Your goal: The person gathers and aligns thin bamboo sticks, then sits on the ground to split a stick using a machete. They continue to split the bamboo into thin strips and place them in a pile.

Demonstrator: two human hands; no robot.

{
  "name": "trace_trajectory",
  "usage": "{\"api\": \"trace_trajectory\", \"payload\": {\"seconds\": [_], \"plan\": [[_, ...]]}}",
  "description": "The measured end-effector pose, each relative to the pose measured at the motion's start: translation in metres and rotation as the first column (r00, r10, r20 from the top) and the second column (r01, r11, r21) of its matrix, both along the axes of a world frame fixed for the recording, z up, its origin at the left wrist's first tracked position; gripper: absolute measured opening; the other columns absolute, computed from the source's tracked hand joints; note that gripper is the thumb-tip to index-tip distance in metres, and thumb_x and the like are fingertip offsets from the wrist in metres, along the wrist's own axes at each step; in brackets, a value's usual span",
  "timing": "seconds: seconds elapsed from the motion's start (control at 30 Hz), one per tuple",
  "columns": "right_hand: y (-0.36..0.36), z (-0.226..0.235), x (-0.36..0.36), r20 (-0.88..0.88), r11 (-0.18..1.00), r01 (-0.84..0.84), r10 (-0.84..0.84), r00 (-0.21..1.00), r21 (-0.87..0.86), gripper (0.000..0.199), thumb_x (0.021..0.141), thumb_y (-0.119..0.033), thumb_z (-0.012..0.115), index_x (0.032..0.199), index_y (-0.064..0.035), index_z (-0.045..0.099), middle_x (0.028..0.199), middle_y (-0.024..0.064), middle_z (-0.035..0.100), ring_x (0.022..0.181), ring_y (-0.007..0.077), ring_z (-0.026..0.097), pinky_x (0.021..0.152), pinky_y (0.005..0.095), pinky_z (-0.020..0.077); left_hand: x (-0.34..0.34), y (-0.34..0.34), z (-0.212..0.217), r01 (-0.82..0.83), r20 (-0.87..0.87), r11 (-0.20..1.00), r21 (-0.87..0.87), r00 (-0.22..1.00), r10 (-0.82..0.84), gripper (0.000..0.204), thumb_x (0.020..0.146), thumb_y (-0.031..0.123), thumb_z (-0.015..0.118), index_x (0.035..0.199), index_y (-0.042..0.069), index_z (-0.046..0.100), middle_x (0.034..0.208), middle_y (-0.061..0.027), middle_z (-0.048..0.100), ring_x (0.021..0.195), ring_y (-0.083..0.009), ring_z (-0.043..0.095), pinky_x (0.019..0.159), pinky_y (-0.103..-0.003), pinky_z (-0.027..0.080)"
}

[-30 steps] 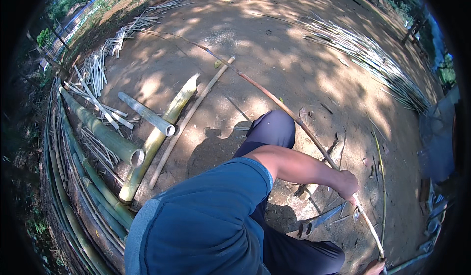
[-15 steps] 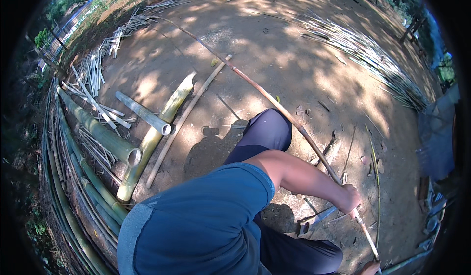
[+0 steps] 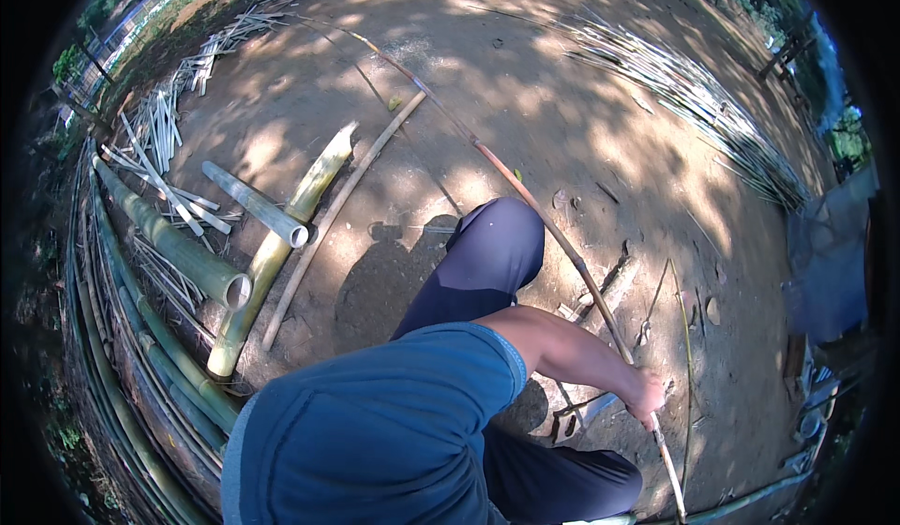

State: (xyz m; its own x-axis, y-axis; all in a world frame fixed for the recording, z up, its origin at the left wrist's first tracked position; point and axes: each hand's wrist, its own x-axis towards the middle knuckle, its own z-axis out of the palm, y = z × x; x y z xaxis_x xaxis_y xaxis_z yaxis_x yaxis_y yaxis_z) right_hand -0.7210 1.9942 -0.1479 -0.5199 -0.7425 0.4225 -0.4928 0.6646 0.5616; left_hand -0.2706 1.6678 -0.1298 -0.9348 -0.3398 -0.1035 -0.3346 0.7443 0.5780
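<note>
Bamboo pole (image 3: 562,243), long axis slanting, tapering away forward-left

So the bamboo pole (image 3: 569,245)'s near end runs off the bottom edge, and its far tip's too thin to make out. Left grip (image 3: 647,398) hides a bit of it too. Bluish sheet (image 3: 829,286) on the right's pretty blurry tbh.
</note>
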Motion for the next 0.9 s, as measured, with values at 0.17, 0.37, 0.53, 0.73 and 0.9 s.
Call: {"api": "trace_trajectory", "payload": {"seconds": [0.17, 0.37, 0.53, 0.73, 0.9], "plan": [[-0.006, 0.0, 0.025, 0.102, 1.0, 0.019, -0.017, 0.995, -0.015, 0.027, 0.089, -0.023, 0.056, 0.11, -0.0151, 0.07, 0.08, 0.0091, 0.07, 0.066, 0.0297, 0.067, 0.053, 0.0419, 0.0522, -0.009, -0.021, -0.003, -0.015, -0.097, 0.991, -0.135, 0.995, 0.001, 0.065, 0.075, 0.07, 0.063, 0.085, 0.008, 0.075, 0.088, -0.0111, 0.072, 0.093, -0.0303, 0.068, 0.08, -0.043, 0.053], [0.011, 0.023, 0.055, 0.136, 0.998, 0.05, -0.045, 0.99, -0.032, 0.03, 0.09, -0.019, 0.056, 0.117, -0.0178, 0.069, 0.088, 0.0106, 0.071, 0.073, 0.0314, 0.069, 0.057, 0.0444, 0.0537, 0.009, -0.056, 0.056, 0.039, -0.046, 0.96, -0.276, 0.998, -0.053, 0.066, 0.077, 0.073, 0.058, 0.084, 0.01, 0.075, 0.084, -0.0124, 0.072, 0.088, -0.0313, 0.069, 0.075, -0.044, 0.053], [-0.041, 0.06, 0.081, 0.186, 0.996, 0.004, 0.012, 0.982, -0.087, 0.035, 0.09, -0.014, 0.053, 0.121, -0.0202, 0.068, 0.09, 0.0138, 0.071, 0.078, 0.0338, 0.068, 0.066, 0.0469, 0.0534, 0.068, -0.09, 0.099, -0.055, -0.016, 0.934, -0.354, 0.998, 0.053, 0.074, 0.079, 0.077, 0.052, 0.081, 0.006, 0.074, 0.083, -0.0142, 0.071, 0.084, -0.0346, 0.069, 0.072, -0.047, 0.053], [-0.037, 0.081, 0.077, 0.207, 0.995, -0.005, 0.026, 0.978, -0.102, 0.041, 0.089, -0.012, 0.055, 0.129, -0.0198, 0.059, 0.09, 0.016, 0.068, 0.079, 0.0373, 0.068, 0.065, 0.0495, 0.0537, 0.152, -0.128, 0.123, -0.138, 0.059, 0.911, -0.39, 0.983, 0.174, 0.085, 0.08, 0.085, 0.041, 0.066, 0.005, 0.067, 0.066, -0.014, 0.064, 0.067, -0.0349, 0.067, 0.061, -0.046, 0.053], [-0.061, 0.097, 0.12, 0.332, 0.987, 0.082, -0.033, 0.943, -0.136, 0.043, 0.086, -0.008, 0.054, 0.126, -0.0222, 0.065, 0.091, 0.0157, 0.071, 0.081, 0.0353, 0.069, 0.067, 0.0478, 0.055, 0.273, -0.187, 0.072, -0.267, 0.148, 0.841, -0.47, 0.916, 0.373, 0.075, 0.084, 0.072, 0.054, 0.065, 0.0, 0.066, 0.056, -0.0226, 0.055, 0.059, -0.0422, 0.059, 0.057, -0.05, 0.047]]}}
